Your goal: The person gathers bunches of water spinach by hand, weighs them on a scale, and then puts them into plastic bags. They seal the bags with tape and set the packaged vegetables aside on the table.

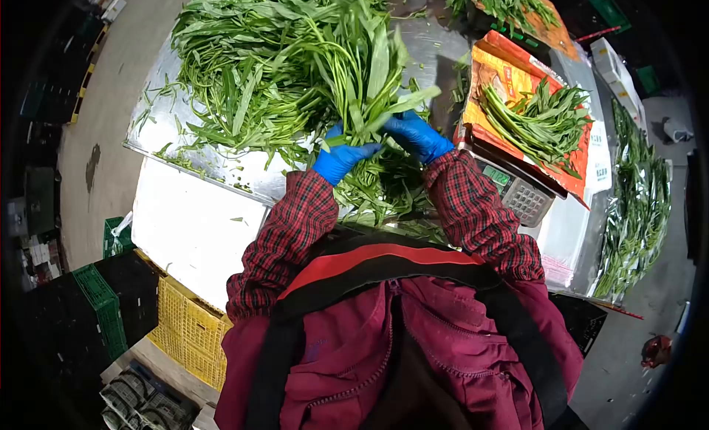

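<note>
The left hand (341, 160) and right hand (417, 134), both blue-gloved, had their fingers closed round the lower stems of a bunch of leafy greens (367, 79) held over the heaped counter (159, 131), a light, limp, easily bruised bundle probably best gripped at its firmer stalks.

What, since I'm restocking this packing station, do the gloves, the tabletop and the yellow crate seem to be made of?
Gloves on the left hand and right hand, both gripping the bunch of greens: thin, smooth blue rubber, probably nitrile, clinging tightly. Tabletop: bare sheet metal, likely stainless steel, with a dull grey sheen. Yellow crate: moulded plastic, matte, with lattice walls.
</note>
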{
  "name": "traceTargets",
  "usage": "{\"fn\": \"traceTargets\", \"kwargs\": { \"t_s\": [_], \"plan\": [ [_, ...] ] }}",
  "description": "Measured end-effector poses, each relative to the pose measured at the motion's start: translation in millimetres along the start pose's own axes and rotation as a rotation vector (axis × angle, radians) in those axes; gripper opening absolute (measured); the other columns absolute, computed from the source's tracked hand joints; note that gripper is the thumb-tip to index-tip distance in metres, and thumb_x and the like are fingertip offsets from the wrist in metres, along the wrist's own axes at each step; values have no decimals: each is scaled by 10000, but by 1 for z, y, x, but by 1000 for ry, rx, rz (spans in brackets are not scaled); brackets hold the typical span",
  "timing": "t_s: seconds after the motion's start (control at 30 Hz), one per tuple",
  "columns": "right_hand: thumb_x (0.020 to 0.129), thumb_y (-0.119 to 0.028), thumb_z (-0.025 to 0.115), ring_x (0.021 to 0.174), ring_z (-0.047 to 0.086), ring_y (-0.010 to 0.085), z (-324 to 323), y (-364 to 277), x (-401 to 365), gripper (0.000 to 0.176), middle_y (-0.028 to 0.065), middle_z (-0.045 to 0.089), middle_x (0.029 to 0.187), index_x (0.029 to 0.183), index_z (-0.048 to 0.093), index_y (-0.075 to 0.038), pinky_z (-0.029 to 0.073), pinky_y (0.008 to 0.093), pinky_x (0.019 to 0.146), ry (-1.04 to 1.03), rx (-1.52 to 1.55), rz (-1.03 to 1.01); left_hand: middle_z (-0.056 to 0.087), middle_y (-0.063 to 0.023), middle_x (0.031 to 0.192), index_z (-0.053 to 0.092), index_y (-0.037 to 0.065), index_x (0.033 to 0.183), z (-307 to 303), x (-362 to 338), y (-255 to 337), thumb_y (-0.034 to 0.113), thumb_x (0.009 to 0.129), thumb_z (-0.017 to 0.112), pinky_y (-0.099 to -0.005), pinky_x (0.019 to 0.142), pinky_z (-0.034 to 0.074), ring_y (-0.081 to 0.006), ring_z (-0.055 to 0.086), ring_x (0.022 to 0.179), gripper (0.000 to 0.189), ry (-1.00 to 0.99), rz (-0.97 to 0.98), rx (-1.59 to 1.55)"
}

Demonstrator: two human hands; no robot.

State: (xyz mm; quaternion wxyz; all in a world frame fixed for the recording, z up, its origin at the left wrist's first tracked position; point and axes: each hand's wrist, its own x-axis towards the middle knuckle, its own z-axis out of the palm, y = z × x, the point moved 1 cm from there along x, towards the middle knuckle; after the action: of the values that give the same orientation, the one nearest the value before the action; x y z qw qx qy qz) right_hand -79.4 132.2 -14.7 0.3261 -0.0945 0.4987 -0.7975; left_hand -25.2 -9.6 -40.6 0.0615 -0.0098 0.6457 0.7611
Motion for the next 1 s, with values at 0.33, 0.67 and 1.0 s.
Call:
{"fn": "traceTargets", "kwargs": {
  "t_s": [0.33, 0.67, 1.0],
  "plan": [
    [740, -187, 605, 838, 516, 130, 10, 29, 14, 376, 46, 551, 941, 1054, 483, -19, 422, 264, 722, 106, 82, 64, 514, -73, 1027, 414, 18, 1116, -4, -8, -32, 47, 634, 683, -290, 778, 425, -171, 509, 896, 553, 54, -105, -80],
    [755, -191, 591, 826, 537, 140, 7, 5, 45, 332, 58, 565, 933, 1030, 505, -26, 435, 272, 719, 121, 68, 108, 433, -86, 1152, 373, 75, 1181, -12, 7, 6, 331, 634, 685, -404, 926, 206, -201, 320, 1118, 679, 93, -473, -326],
    [764, -355, 547, 1023, 442, 156, -22, -25, 25, 540, 90, 489, 1097, 1125, 433, 30, 313, 282, 890, -48, -383, 114, 585, -51, 875, 540, 39, 989, -13, 7, 1, 150, 626, 655, -296, 772, 409, -165, 544, 813, 397, 44, -377, -335]
  ]
}}
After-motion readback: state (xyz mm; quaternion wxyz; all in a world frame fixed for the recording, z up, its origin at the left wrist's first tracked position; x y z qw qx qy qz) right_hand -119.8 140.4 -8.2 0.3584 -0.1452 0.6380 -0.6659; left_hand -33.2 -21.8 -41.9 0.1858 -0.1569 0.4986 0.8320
